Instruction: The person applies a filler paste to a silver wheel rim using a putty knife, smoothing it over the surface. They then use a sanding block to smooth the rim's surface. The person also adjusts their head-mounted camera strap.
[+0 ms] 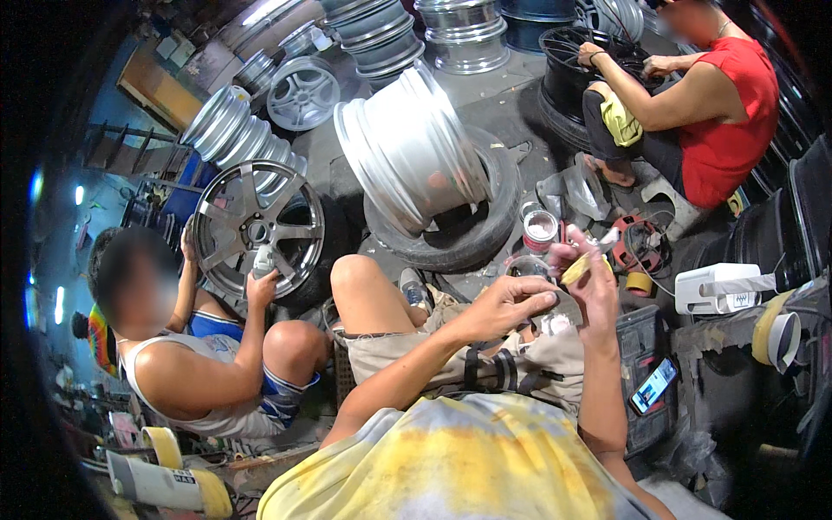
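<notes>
My left hand [511,308] is closed, thumb pressed toward the fingers, at the edge of a thin grey plate [565,310] with a whitish dab on it. Close beside it, my right hand [596,299] is raised with its fingers curled round a small yellow piece [575,270], perhaps a scraper or folded sheet. A whitish tip [604,239] shows at its fingers, its kind unclear. Just beyond both hands stands an open tin [539,241] of pale paste. A silver wheel rim [394,147] rests on a tire [503,221] in front of me.
At left, a person [195,364] holds a grey spoked rim [204,221] and a tool. Another in red [728,121] works on a black rim at the far right. Stacked rims [373,43] stand behind. A phone [654,387], white container [706,289] and tape roll [780,338] lie right.
</notes>
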